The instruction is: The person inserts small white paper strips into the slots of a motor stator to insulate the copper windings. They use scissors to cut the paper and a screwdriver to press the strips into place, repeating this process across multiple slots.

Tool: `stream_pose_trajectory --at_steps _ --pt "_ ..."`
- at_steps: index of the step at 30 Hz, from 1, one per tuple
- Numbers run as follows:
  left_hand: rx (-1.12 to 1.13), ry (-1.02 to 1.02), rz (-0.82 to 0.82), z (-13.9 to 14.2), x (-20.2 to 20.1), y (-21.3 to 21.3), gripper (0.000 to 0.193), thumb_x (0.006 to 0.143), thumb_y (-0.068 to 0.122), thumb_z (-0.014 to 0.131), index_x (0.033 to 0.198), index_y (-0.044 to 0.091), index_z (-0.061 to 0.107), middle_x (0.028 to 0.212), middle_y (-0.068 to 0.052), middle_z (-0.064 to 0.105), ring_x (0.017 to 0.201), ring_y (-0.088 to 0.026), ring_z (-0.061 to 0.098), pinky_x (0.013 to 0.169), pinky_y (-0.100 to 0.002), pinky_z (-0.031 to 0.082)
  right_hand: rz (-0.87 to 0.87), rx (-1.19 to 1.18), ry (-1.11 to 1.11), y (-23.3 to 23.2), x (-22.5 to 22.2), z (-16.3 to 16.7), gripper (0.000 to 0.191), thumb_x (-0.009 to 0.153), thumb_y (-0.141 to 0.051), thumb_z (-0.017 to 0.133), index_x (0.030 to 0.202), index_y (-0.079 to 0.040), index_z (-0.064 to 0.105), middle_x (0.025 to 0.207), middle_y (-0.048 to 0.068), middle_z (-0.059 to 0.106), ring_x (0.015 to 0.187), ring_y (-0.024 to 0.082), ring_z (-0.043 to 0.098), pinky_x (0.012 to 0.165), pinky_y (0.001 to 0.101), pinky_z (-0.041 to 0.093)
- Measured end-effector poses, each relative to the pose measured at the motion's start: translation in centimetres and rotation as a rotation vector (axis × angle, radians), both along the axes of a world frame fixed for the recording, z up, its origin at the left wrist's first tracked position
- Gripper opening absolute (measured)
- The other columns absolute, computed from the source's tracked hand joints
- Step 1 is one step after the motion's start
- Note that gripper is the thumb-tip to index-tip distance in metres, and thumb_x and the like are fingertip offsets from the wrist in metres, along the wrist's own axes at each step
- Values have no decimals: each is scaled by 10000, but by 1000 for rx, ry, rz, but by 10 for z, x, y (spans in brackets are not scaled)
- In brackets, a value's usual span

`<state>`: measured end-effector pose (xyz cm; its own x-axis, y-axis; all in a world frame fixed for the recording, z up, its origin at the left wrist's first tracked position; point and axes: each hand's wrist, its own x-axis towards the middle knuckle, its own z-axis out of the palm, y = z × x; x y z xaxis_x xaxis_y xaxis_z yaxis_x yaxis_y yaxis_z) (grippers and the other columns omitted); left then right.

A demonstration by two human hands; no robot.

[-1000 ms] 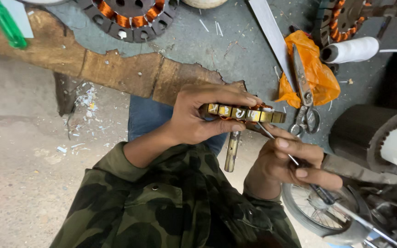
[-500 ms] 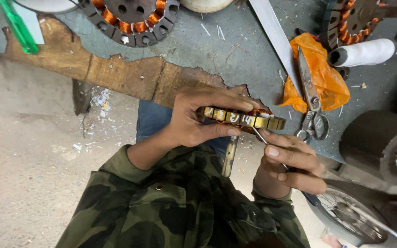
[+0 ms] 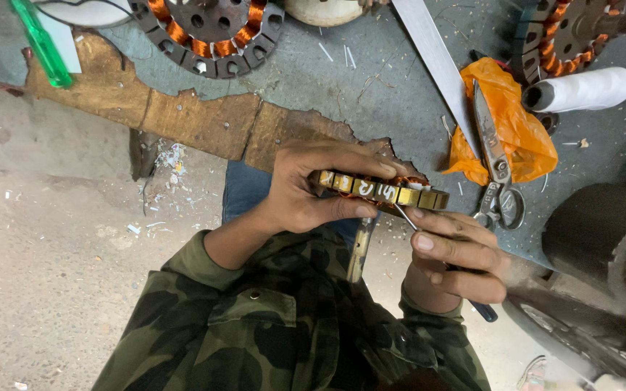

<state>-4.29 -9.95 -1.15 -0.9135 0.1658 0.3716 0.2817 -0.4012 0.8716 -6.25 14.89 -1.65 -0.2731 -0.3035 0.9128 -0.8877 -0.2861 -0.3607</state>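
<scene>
1 stator (image 3: 378,190) — 2 hands (image 3: 306,192), 1 pick (image 3: 409,219)

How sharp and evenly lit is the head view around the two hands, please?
Head view: light soft and even, no hard shadows or glare; the left hand, the stator ring it holds and the right hand with its thin tool are sharp; the dark motor housing at the right edge is dim.
</scene>
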Motion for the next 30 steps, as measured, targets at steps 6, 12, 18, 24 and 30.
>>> stream_pose_trajectory --at_steps 6,12,18,24,30 --pt "21 37 -3 -2 -1 0 353 941 133 841 1269 91 718 1186 -104 765 1148 -244 762 1117 -423 576 -30 5 7 0 -1 2 277 854 53 732 849 -43 472 1015 270 686 921 486 722 705 497 663" --pt "67 33 -35 0 1 1 314 961 109 830 1249 66 714 1188 -110 762 1189 -258 749 1190 -450 528 -117 3 -23 -4 5 12 269 823 51 739 809 -32 483 976 258 705 920 469 742 706 501 667" --pt "61 49 -37 4 -1 -2 326 953 116 843 1242 47 710 1189 -115 763 1163 -244 764 1112 -408 583 -28 264 120 1 -1 37 247 863 68 747 850 -2 511 989 294 671 915 514 715 690 530 664" --pt "80 70 -27 3 -3 -1 362 939 130 848 1269 68 713 1188 -106 763 1140 -225 772 1081 -382 600 -211 327 137 -23 5 77 232 758 181 637 797 1 494 1012 266 717 942 492 746 695 519 665" --pt "27 67 1 0 1 -1 369 935 132 855 1276 99 717 1215 -75 758 1185 -192 748 1154 -393 547 96 696 205 -5 -8 109 250 821 28 779 911 39 547 1145 343 627 1115 573 639 843 630 622"
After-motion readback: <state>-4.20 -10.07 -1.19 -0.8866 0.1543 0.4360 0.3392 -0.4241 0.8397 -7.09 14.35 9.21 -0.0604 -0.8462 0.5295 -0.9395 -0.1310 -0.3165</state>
